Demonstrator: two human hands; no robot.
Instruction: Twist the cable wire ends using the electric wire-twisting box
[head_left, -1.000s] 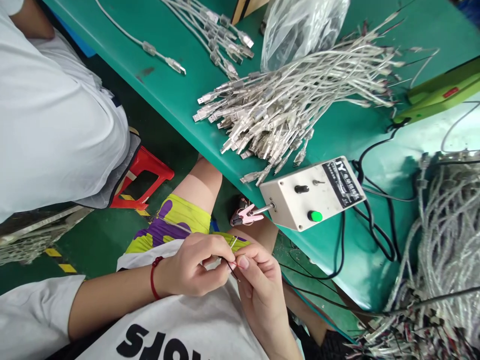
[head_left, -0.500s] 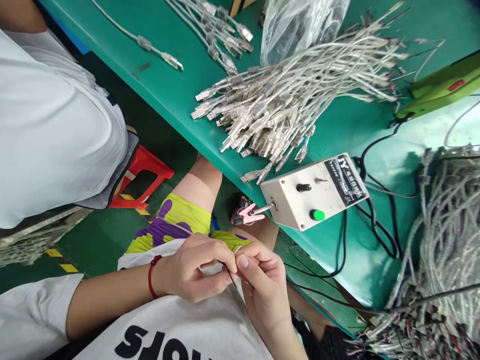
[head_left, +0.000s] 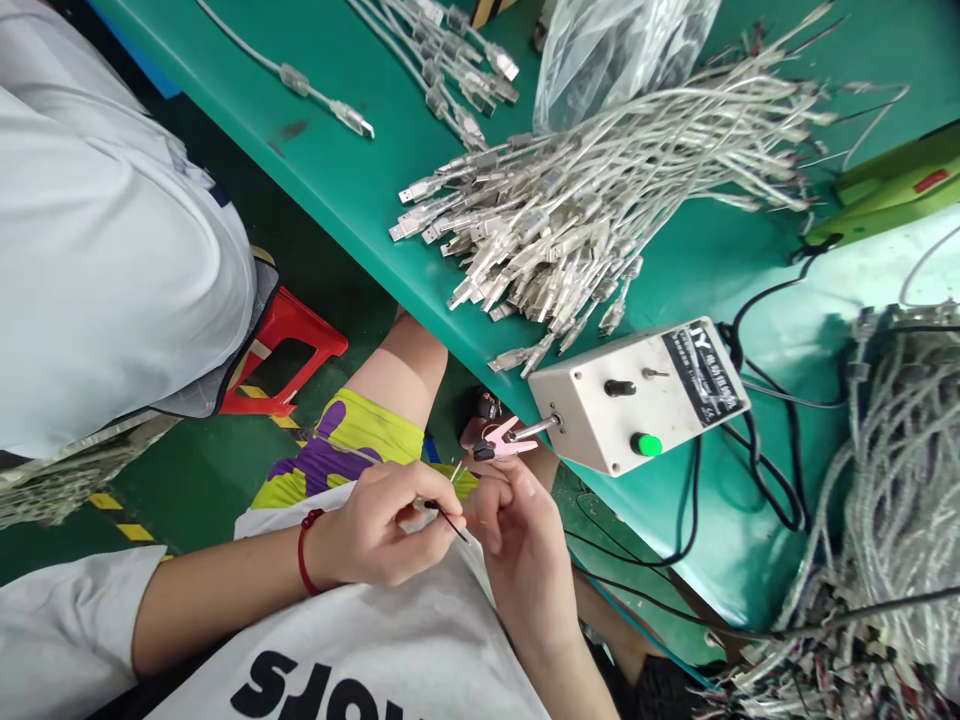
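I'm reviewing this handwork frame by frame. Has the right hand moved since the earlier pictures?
Yes. Judged against the white box, the right hand has shifted: its thumb has swung up the picture, closer to the box.

I read the switch box (head_left: 637, 398) as smooth and matt, metal or plastic I can't tell. Its shaft (head_left: 533, 429) is shiny metal, the clip (head_left: 511, 443) plastic. Beyond the box, USB cables (head_left: 600, 180) have glossy jackets and metal plugs; under it, the worktop (head_left: 330, 200) is smooth, glossy. The black wire (head_left: 449, 519) short of the box looks plastic-coated.
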